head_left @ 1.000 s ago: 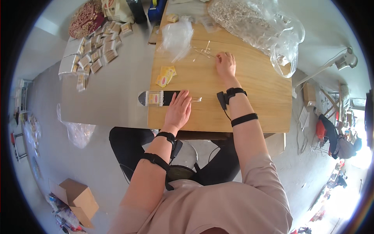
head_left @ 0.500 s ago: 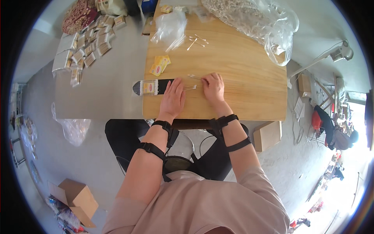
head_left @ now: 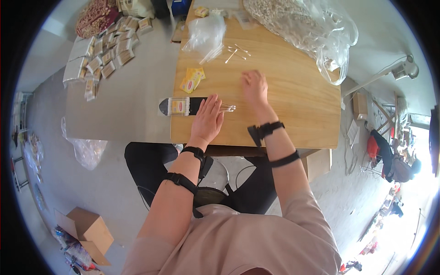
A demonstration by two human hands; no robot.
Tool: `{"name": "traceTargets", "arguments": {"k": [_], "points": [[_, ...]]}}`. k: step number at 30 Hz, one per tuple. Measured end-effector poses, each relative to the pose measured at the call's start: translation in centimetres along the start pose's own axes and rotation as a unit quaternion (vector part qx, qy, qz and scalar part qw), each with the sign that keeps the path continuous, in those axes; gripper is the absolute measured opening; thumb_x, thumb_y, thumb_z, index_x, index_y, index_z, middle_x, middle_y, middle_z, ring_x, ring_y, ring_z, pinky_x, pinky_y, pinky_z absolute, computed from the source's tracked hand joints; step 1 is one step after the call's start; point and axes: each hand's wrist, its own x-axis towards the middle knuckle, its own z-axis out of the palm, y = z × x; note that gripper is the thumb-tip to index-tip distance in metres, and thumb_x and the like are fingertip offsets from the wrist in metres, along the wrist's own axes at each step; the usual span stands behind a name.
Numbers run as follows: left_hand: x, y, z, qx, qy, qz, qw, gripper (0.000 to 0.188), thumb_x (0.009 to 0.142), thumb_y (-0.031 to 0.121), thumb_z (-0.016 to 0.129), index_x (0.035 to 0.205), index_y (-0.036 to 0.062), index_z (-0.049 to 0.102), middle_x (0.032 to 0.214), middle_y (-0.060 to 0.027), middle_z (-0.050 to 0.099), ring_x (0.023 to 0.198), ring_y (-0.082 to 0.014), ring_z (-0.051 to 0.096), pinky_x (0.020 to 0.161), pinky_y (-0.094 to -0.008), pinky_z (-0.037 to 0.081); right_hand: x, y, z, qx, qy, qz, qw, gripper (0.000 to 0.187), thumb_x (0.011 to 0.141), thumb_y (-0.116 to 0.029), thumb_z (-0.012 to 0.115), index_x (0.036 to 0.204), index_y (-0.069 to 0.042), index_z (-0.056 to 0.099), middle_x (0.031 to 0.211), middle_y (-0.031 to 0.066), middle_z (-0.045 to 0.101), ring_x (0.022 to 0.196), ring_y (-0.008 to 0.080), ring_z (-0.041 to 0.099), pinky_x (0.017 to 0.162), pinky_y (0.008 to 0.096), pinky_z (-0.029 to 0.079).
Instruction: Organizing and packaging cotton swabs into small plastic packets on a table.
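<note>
My left hand (head_left: 208, 118) lies flat, fingers stretched, over the right part of a black strip (head_left: 196, 105). Loose cotton swabs (head_left: 228, 108) stick out from under its fingers on the right. On the strip's left part sits a flat row of cotton swabs with a yellow card (head_left: 178, 106) in it. Farther right, my right hand (head_left: 256, 89) is raised over the wooden table with its fingers curled; nothing shows in them. Two yellow cards (head_left: 193, 79) lie beyond the strip. Several loose swabs (head_left: 236, 53) lie farther back, beside a clear plastic bag (head_left: 206, 34).
Many small swab packs (head_left: 107, 55) are piled on the grey table (head_left: 137, 91) at left. A large clear bag full of swabs (head_left: 302, 27) covers the wooden table's (head_left: 293, 110) far right. A lamp (head_left: 403, 68) stands off the right edge. An open cardboard box (head_left: 89, 229) sits on the floor.
My right hand has left the swabs beside my left hand and moved away and slightly right. The swabs it held now lie with those under my left hand, which has stayed.
</note>
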Motion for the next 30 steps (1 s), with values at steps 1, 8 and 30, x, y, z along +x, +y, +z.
{"name": "traceTargets", "arguments": {"k": [1,8,30], "points": [[-0.1,-0.1,-0.1,0.003,0.001,0.0,1.0,0.041,0.095,0.021,0.053,0.131,0.0012,0.051,0.143,-0.0156,0.047,0.136,-0.0292,0.042,0.115,-0.0447,0.031,1.9,0.6,0.3,-0.031,0.011,-0.016,0.999,0.015,0.08,-0.014,0.07,0.094,-0.008,0.069,0.102,0.0121,0.065,0.101,0.0328,0.059,0.087,0.0414,0.05],[0.1,0.2,0.0,-0.021,0.02,0.006,1.0,0.03,0.093,0.018,0.056,0.116,-0.0004,0.054,0.135,-0.0178,0.051,0.132,-0.033,0.045,0.112,-0.0467,0.035,9.4,0.2,0.9,-0.116,-0.082,0.027,0.989,0.028,0.084,-0.025,0.069,0.106,-0.009,0.066,0.112,0.0118,0.063,0.111,0.0317,0.057,0.095,0.0414,0.047],[-0.4,-0.2,0.3,-0.019,0.029,-0.008,0.999,0.056,0.095,0.022,0.055,0.144,0.0032,0.036,0.15,-0.0176,0.038,0.139,-0.0318,0.037,0.116,-0.0451,0.03,-0.6,-2.4,0.2,-0.084,-0.255,0.011,0.963,0.009,0.081,-0.019,0.066,0.082,-0.011,0.07,0.095,0.009,0.066,0.098,0.0288,0.061,0.085,0.0408,0.05]]}}
